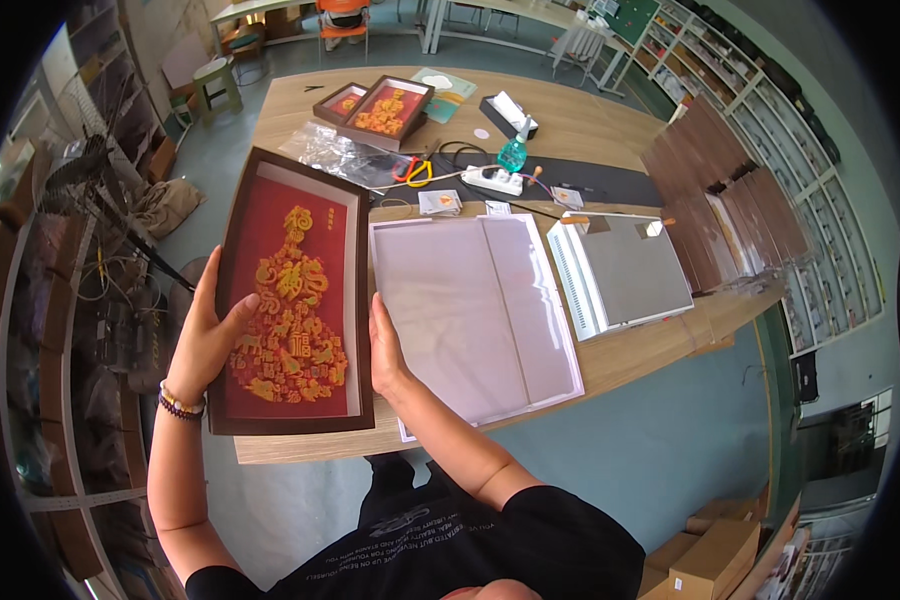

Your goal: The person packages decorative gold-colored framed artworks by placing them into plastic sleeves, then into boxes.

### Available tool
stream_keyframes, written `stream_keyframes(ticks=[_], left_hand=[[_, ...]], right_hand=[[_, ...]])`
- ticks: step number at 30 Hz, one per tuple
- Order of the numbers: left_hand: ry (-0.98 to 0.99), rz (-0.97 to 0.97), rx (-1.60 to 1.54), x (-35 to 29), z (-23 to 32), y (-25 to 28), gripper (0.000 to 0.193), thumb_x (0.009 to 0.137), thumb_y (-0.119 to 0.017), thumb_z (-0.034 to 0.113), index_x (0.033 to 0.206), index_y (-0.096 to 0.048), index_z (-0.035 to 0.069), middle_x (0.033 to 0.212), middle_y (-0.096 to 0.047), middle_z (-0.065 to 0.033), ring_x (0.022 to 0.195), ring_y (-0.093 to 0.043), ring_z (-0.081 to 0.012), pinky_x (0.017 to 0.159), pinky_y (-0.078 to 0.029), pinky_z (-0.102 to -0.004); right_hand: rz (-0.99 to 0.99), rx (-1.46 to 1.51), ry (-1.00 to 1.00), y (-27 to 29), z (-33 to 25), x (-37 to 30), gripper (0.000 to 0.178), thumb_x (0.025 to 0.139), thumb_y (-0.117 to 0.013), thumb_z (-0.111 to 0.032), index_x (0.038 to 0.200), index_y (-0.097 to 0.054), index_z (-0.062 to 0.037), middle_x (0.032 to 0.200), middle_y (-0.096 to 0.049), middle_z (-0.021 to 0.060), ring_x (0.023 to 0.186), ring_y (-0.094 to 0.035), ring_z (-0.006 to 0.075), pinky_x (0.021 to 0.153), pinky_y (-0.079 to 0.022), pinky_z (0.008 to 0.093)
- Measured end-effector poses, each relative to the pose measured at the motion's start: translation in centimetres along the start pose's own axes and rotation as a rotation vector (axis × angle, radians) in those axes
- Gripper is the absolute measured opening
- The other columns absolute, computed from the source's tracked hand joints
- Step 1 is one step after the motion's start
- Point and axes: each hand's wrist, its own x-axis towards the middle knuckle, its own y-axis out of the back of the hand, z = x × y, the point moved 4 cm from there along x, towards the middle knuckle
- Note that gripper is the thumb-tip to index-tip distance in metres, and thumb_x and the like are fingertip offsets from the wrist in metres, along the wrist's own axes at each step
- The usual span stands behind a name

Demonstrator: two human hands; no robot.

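A shadow-box picture frame (358,250) with a dark brown rim, red backing and raised gold-orange ornaments is held tilted over the table's left end. My left hand (210,335) grips its left side, thumb lying over the front face and fingers behind the edge. On the opposite side, my right hand (385,350) presses its fingers along the rim. Right of the frame lies a large pale rectangular panel (440,300), shiny and translucent, with a seam running down it.
Behind are smaller shadow-box frames (395,108), crumpled clear plastic (332,150), scissors (413,172), a power strip (492,181) and a teal spray bottle (513,152). A white-sided machine with a grey top (630,270) stands right, before stacked brown boards (760,220). Shelves line both sides.
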Motion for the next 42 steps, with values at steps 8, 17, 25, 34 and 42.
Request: stream_keyframes(ticks=[8, 17, 25, 34, 42], left_hand=[[-0.417, 0.054, 0.123, -1.7, 6.9, -11.5, 0.091, 0.085, -0.060, 0.034, 0.142, 0.002, 0.000, 0.148, -0.011, -0.0201, 0.136, -0.018, -0.0261, 0.108, -0.017, -0.0361], [-0.347, 0.351, 0.251, -1.1, 1.6, -19.8, 0.085, 0.089, -0.045, 0.048, 0.143, 0.001, 0.000, 0.149, 0.002, -0.0196, 0.139, 0.002, -0.0305, 0.111, -0.002, -0.0400], [-0.278, 0.030, 0.809, 0.3, 1.4, -26.1, 0.100, 0.078, -0.051, 0.063, 0.141, -0.010, -0.003, 0.145, -0.008, -0.0294, 0.136, -0.009, -0.0416, 0.108, -0.007, -0.0507], [-0.274, -0.381, 0.932, 6.3, -2.8, -30.4, 0.104, 0.069, -0.048, 0.073, 0.137, -0.026, -0.002, 0.140, -0.026, -0.0264, 0.132, -0.024, -0.0367, 0.108, -0.015, -0.0489], [-0.308, -0.691, 0.698, 9.6, -5.9, -33.7, 0.090, 0.065, -0.065, 0.059, 0.124, -0.044, -0.004, 0.117, -0.051, -0.0231, 0.106, -0.053, -0.0307, 0.092, -0.042, -0.0376]], right_hand=[[-0.059, -0.247, 0.167, 5.6, -19.9, -4.9, 0.056, 0.074, -0.069, -0.048, 0.104, -0.054, -0.0039, 0.085, -0.056, -0.0002, 0.079, -0.054, 0.0077, 0.065, -0.046, 0.0237], [-0.274, -1.475, 0.445, 11.1, -30.1, -7.0, 0.053, 0.066, -0.076, -0.036, 0.104, -0.055, -0.0057, 0.080, -0.065, 0.0119, 0.069, -0.064, 0.0227, 0.064, -0.050, 0.0329], [-0.608, -1.878, 0.379, 17.5, -21.7, -1.4, 0.050, 0.067, -0.074, -0.038, 0.095, -0.053, -0.0018, 0.078, -0.063, 0.0128, 0.070, -0.063, 0.0309, 0.059, -0.050, 0.0386], [-0.772, -1.849, 0.048, 16.1, -22.9, 1.7, 0.062, 0.073, -0.062, -0.056, 0.106, -0.060, -0.0026, 0.098, -0.064, 0.0166, 0.086, -0.063, 0.0321, 0.073, -0.050, 0.0393], [-0.115, -1.714, 0.244, 22.2, -20.9, 23.0, 0.026, 0.084, -0.058, -0.029, 0.085, -0.063, -0.0033, 0.081, -0.065, 0.0146, 0.077, -0.063, 0.0301, 0.066, -0.048, 0.0395]])
